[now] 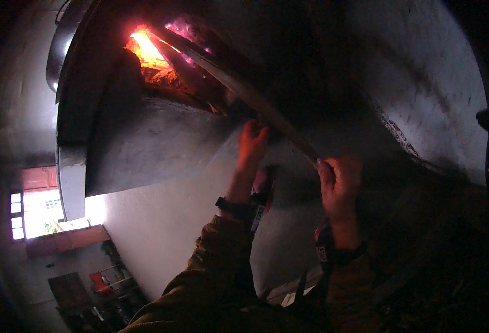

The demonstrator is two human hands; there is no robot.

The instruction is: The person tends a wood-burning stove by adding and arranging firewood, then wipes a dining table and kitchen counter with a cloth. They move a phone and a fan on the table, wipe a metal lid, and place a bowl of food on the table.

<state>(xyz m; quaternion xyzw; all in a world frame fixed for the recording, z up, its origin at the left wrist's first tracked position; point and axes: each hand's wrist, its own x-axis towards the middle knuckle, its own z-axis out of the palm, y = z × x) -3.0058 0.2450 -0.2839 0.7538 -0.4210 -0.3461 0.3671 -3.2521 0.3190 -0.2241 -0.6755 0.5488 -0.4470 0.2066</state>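
My right hand point(339, 177) grips the near end of a long, narrow piece of firewood point(253, 93). The wood slants up and to the left, and its far end lies at the bright fire point(148, 48) in the dark, sooty opening of a stove. Left of the stick, my left hand point(253, 139) reaches forward with its fingers bent, close to the near end of a second, darker piece of wood point(194, 79). Deep shadow hides whether those fingers touch it. Purple-tinted embers point(182, 29) glow beside the flames.
A grey stove wall point(153, 137) runs along the left, its pale end point(71, 179) jutting out. My shoes point(263, 183) are on the grey floor point(157, 224). An open doorway point(42, 210) lets in light at left. Shelving with items point(111, 279) stands lower left; a stained white wall point(440, 87) is at right.
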